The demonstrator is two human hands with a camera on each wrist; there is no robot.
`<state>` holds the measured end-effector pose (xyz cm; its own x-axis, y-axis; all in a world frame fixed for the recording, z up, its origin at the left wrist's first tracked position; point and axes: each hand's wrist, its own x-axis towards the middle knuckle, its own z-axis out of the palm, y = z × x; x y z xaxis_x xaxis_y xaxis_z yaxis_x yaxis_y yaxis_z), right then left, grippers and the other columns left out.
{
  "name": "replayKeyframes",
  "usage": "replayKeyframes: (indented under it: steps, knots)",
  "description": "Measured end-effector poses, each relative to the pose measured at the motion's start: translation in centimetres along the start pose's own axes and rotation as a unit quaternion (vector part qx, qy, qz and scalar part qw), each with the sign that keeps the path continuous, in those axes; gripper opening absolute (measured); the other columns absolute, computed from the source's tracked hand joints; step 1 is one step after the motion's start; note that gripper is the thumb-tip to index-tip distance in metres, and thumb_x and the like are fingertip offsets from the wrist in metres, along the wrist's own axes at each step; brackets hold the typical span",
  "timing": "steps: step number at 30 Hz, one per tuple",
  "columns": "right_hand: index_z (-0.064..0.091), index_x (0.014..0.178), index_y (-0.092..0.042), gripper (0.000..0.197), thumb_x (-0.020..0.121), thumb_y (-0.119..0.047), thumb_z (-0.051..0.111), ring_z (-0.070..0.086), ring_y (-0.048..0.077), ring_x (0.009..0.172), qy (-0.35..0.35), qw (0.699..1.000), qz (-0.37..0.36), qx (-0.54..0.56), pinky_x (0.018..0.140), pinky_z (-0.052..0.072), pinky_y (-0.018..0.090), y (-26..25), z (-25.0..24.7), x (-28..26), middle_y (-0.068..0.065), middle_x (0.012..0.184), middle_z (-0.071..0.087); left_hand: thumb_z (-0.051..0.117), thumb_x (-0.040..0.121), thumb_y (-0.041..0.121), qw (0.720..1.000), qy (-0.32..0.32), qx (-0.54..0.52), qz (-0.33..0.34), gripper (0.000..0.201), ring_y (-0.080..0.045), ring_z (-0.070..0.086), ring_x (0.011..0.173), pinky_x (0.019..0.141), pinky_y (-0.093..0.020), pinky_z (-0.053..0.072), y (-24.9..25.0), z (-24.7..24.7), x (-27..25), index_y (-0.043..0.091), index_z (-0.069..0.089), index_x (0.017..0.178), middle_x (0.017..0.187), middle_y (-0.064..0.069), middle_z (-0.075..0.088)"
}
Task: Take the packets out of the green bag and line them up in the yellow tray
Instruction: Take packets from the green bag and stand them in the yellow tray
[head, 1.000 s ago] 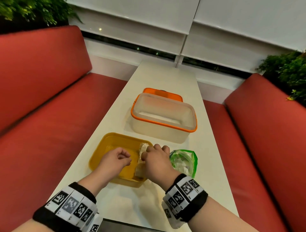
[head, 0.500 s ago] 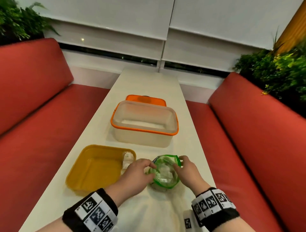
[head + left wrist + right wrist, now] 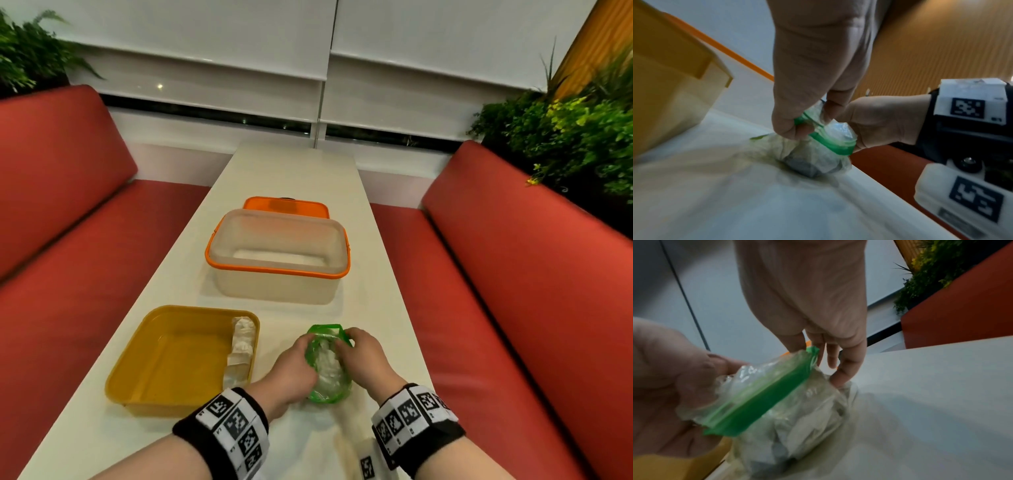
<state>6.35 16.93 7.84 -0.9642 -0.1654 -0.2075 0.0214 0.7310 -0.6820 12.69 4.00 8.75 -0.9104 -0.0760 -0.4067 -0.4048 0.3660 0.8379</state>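
Observation:
The green-rimmed clear bag (image 3: 330, 373) stands on the white table, right of the yellow tray (image 3: 137, 363), with crumpled white packets (image 3: 325, 363) inside. My left hand (image 3: 293, 368) pinches the bag's left rim (image 3: 807, 120) between thumb and fingers (image 3: 785, 123). My right hand (image 3: 359, 356) curls over the right rim. In the right wrist view its outer fingers (image 3: 840, 374) hang down against the bag (image 3: 764, 392), while thumb and forefinger are hidden behind the rim. One white packet (image 3: 241, 349) lies along the tray's right wall.
A clear box with an orange rim (image 3: 277, 253) stands beyond the tray, its orange lid (image 3: 286, 205) behind it. Red benches (image 3: 513, 291) flank the narrow table. The table's right edge (image 3: 419, 363) runs close beside the bag.
A second ago my right hand was in the tray at the packet, the left beside it. Both hands moved right to the bag; my right fingers have since closed in over its mouth.

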Motion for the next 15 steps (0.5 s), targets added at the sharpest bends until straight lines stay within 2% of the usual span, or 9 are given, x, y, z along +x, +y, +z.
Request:
replayKeyframes:
  steps: [3,4,5,6,8,10,11,13,15]
  knots:
    - [0.035,0.141,-0.012,0.054,0.092,-0.021,0.055,0.049,0.024,0.124,-0.012,1.000,-0.014,0.014,0.100,0.039,0.029,-0.1,0.2,0.0,0.006,0.136,0.049,0.047,0.080,-0.008,0.999,0.001,-0.052,-0.006,0.074,-0.016,0.055,0.106,0.085,-0.027,0.053,0.0,0.3,0.0,0.026,0.031,0.143,0.118,0.004,0.052]
    - [0.029,0.145,-0.014,0.059,0.092,-0.019,0.054,0.045,0.023,0.128,-0.022,0.999,-0.025,0.006,0.103,0.036,0.028,-0.2,0.2,0.1,0.006,0.139,0.046,0.046,0.079,-0.010,0.998,0.000,-0.065,-0.007,0.075,-0.016,0.055,0.106,0.085,-0.027,0.053,0.0,0.4,0.0,0.026,0.032,0.143,0.118,0.005,0.052]
    - [0.032,0.144,-0.014,0.055,0.093,-0.017,0.052,0.047,0.023,0.126,-0.035,0.999,-0.034,-0.005,0.102,0.037,0.027,-0.2,0.2,0.2,0.007,0.139,0.048,0.045,0.078,-0.013,0.996,0.000,-0.083,-0.009,0.074,-0.016,0.055,0.106,0.086,-0.029,0.053,-0.1,0.5,0.0,0.025,0.035,0.141,0.118,0.005,0.052]
    - [0.041,0.138,-0.014,0.046,0.093,-0.016,0.051,0.053,0.022,0.119,-0.049,0.998,-0.032,-0.008,0.097,0.041,0.027,-0.3,0.0,0.4,0.008,0.132,0.055,0.044,0.077,-0.014,0.994,0.002,-0.105,-0.014,0.071,-0.016,0.056,0.106,0.088,-0.033,0.054,-0.3,0.6,0.2,0.023,0.040,0.138,0.117,0.005,0.055]
    - [0.060,0.114,-0.012,0.024,0.092,-0.015,0.050,0.062,0.020,0.092,-0.069,0.997,-0.007,0.041,0.080,0.050,0.028,-0.3,-0.3,0.7,0.008,0.104,0.066,0.045,0.078,-0.012,0.990,0.012,-0.138,-0.025,0.060,-0.018,0.060,0.102,0.088,-0.035,0.054,-0.5,0.7,0.3,0.019,0.051,0.129,0.113,0.000,0.062]
    - [0.065,0.089,-0.008,0.013,0.090,-0.009,0.052,0.058,0.017,0.067,-0.097,0.989,0.029,0.109,0.060,0.048,0.026,-0.3,-0.8,0.9,0.008,0.079,0.064,0.045,0.082,-0.009,0.988,0.028,-0.149,-0.032,0.048,-0.017,0.062,0.096,0.078,-0.029,0.055,-0.4,0.7,0.1,0.018,0.057,0.120,0.108,-0.003,0.064]
    - [0.064,0.081,-0.006,0.014,0.089,-0.006,0.053,0.056,0.018,0.061,-0.113,0.983,0.047,0.138,0.055,0.045,0.026,-0.1,-1.1,1.0,0.009,0.073,0.061,0.044,0.083,-0.008,0.988,0.033,-0.149,-0.033,0.045,-0.016,0.062,0.093,0.071,-0.027,0.054,-0.3,0.8,-0.1,0.019,0.058,0.116,0.107,-0.003,0.064]
    - [0.062,0.075,-0.005,0.018,0.089,-0.001,0.052,0.055,0.022,0.060,-0.140,0.968,0.081,0.190,0.054,0.043,0.028,0.1,-1.5,1.2,0.014,0.072,0.059,0.043,0.081,-0.008,0.987,0.042,-0.149,-0.032,0.042,-0.014,0.060,0.085,0.059,-0.021,0.048,-0.3,1.0,-0.3,0.019,0.061,0.108,0.104,-0.004,0.064]
    - [0.059,0.075,-0.003,0.019,0.090,0.003,0.049,0.056,0.026,0.063,-0.146,0.952,0.108,0.248,0.058,0.045,0.032,0.5,-1.8,1.4,0.018,0.073,0.059,0.048,0.079,-0.004,0.987,0.048,-0.150,-0.025,0.037,-0.013,0.058,0.085,0.061,-0.020,0.046,-0.7,1.1,-0.5,0.020,0.064,0.102,0.104,-0.004,0.063]
